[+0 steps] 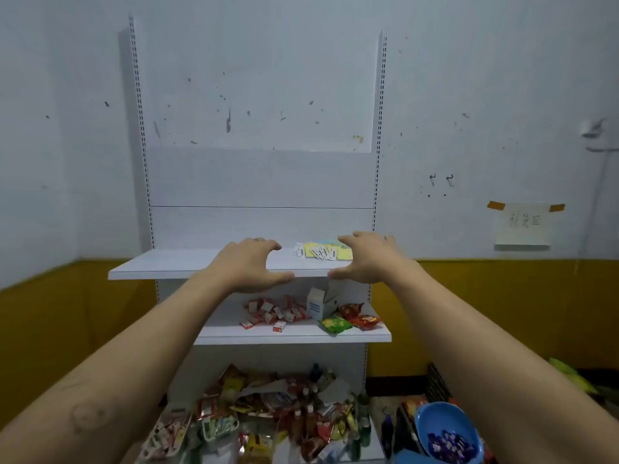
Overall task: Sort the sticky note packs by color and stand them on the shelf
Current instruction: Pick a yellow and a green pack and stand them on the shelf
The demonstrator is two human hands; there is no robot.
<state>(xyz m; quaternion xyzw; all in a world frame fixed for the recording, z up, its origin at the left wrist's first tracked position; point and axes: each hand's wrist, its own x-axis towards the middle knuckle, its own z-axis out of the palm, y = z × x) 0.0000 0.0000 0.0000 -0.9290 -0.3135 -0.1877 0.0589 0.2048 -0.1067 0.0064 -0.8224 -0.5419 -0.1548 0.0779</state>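
Packs (324,251) (flat) — beside right hand (366,259)

I face a scuffed pale wall (301,78) with a mustard-yellow lower band (502,313); a taped paper notice (523,224) hangs at right, under dim light.

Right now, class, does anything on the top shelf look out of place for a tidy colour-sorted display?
Yes. The sticky note packs lie flat in a loose overlapping heap at the right of the top shelf, yellow mixed with pale blue-green, none upright. The left hand and right hand hover open, holding nothing.
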